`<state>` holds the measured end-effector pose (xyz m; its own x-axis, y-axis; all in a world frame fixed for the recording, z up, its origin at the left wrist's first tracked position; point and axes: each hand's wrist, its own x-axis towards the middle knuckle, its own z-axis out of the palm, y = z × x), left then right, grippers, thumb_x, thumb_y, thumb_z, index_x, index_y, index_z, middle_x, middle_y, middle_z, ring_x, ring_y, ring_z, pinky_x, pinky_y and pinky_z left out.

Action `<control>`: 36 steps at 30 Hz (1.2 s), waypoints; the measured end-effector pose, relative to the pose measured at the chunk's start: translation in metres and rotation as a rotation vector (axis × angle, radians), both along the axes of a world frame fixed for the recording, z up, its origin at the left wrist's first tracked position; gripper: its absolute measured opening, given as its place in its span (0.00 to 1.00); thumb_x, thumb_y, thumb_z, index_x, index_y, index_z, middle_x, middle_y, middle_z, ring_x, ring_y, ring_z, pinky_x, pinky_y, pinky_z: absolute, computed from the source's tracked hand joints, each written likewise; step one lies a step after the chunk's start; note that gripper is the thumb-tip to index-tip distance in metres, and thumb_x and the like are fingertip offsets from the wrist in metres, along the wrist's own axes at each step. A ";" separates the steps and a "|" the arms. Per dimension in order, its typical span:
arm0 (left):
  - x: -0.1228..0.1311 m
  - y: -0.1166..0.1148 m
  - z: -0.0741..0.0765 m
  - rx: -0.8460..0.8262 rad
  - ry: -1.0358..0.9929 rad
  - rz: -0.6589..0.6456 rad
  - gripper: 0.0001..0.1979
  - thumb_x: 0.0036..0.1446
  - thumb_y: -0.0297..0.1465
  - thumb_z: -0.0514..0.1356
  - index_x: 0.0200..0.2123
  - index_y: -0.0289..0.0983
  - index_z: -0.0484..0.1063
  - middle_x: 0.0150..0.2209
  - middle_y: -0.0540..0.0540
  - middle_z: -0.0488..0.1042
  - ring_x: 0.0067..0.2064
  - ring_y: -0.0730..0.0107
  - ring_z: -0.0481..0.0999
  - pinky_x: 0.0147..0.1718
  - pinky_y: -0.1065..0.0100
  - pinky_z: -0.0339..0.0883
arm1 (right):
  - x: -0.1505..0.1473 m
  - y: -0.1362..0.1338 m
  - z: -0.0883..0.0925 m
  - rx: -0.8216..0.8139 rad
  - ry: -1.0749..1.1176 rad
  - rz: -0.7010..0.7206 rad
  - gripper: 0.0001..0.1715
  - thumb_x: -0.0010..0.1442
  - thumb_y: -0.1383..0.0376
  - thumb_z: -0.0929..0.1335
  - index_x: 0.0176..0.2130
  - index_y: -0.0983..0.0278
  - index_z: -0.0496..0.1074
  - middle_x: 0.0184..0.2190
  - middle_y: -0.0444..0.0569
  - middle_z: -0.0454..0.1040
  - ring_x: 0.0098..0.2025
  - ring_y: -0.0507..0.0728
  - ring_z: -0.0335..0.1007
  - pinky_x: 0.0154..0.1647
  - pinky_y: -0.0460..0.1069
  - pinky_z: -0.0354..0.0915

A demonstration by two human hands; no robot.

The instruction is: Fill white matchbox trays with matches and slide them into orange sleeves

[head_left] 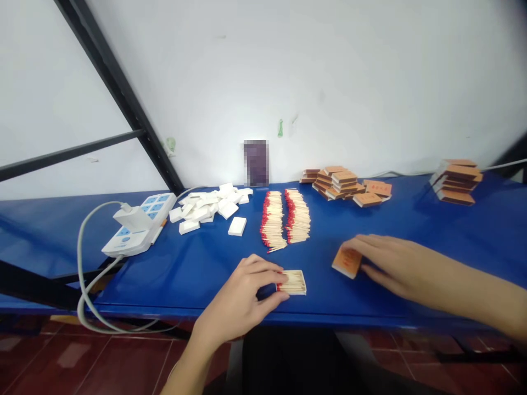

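My left hand (247, 291) grips the left end of a small white matchbox tray (298, 293) by the table's front edge. Red-tipped matches (294, 281) fill this tray, their heads partly under my fingers. To the right, my right hand (381, 258) has its fingers closed on an orange matchbox sleeve (348, 262), tilted and slightly blurred; whether it touches the table I cannot tell. Beyond both hands lie two long rows of loose matches, a left row (272, 219) and a right row (298, 216), red heads to the left.
White trays (206, 206) are heaped at the back left, with one white piece (237, 226) apart. Orange matchboxes are piled at the back (341, 184) and stacked at the right (459, 184). A power strip (142, 225) with looping cables (84, 285) occupies the blue table's (173, 280) left side.
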<state>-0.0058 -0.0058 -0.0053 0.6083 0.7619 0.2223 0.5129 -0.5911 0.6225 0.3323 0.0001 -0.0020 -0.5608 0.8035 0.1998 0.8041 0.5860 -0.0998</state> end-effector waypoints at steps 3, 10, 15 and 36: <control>0.000 -0.001 -0.001 0.061 0.030 -0.010 0.09 0.66 0.36 0.62 0.46 0.44 0.80 0.51 0.45 0.79 0.50 0.59 0.74 0.53 0.55 0.66 | -0.016 -0.005 0.005 -0.061 0.032 0.089 0.17 0.69 0.60 0.62 0.53 0.59 0.71 0.51 0.56 0.74 0.47 0.64 0.74 0.48 0.59 0.70; 0.007 -0.004 0.001 0.187 0.164 0.017 0.11 0.68 0.35 0.60 0.49 0.43 0.79 0.52 0.45 0.79 0.49 0.58 0.75 0.52 0.53 0.66 | -0.041 -0.005 0.023 -0.341 0.216 0.155 0.05 0.67 0.65 0.64 0.37 0.62 0.68 0.50 0.53 0.71 0.48 0.59 0.70 0.47 0.54 0.66; 0.017 -0.006 -0.003 0.212 0.124 0.040 0.12 0.67 0.36 0.60 0.51 0.42 0.77 0.50 0.45 0.80 0.48 0.59 0.75 0.51 0.54 0.67 | -0.054 -0.007 0.018 -0.379 0.282 0.162 0.07 0.65 0.61 0.68 0.41 0.62 0.68 0.40 0.49 0.72 0.41 0.58 0.68 0.42 0.52 0.64; 0.012 -0.001 -0.006 0.059 0.077 0.122 0.21 0.62 0.39 0.66 0.58 0.47 0.73 0.50 0.47 0.78 0.50 0.60 0.73 0.54 0.58 0.68 | -0.052 0.009 0.018 -0.398 0.275 0.194 0.15 0.66 0.55 0.68 0.47 0.62 0.72 0.42 0.50 0.75 0.42 0.59 0.70 0.43 0.52 0.63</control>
<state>0.0060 -0.0071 -0.0111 0.5286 0.8184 0.2254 0.6281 -0.5557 0.5448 0.2808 0.0094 0.0157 -0.6764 0.7340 0.0604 0.5975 0.5949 -0.5376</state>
